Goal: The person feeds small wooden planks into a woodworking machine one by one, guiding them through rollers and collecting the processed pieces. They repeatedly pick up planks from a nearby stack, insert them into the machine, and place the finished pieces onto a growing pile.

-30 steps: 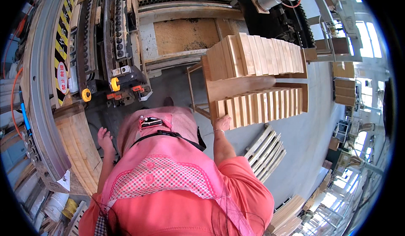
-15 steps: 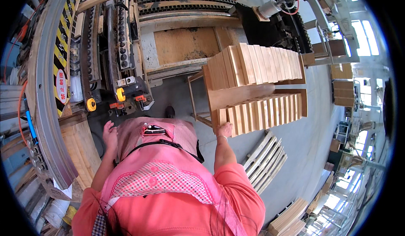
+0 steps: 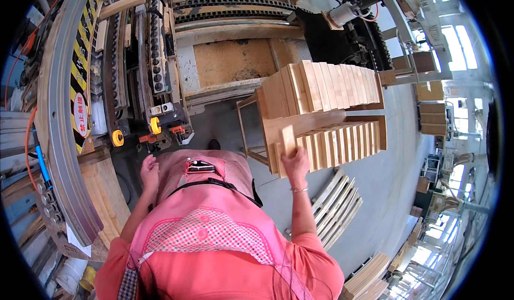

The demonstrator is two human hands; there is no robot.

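My right hand is closed round the near end of a short light wooden board, which points away from me. It is held over the near-left end of a row of similar wooden pieces standing close together on a wooden rack. Behind that row stands a second, taller row of boards. My left hand hangs beside my pink apron, near the machine's end. Its fingers are loosely bent and a little apart, with nothing visible in them.
At the left runs a machine with chain tracks, yellow round knobs and a black-and-yellow striped guard. A slatted pallet lies on the floor to the right. More stacked wood sits at the lower right.
My right hand has lifted a board up at the rack's near-left end, where it was touching the row before. My left hand has shifted slightly right and nearer.
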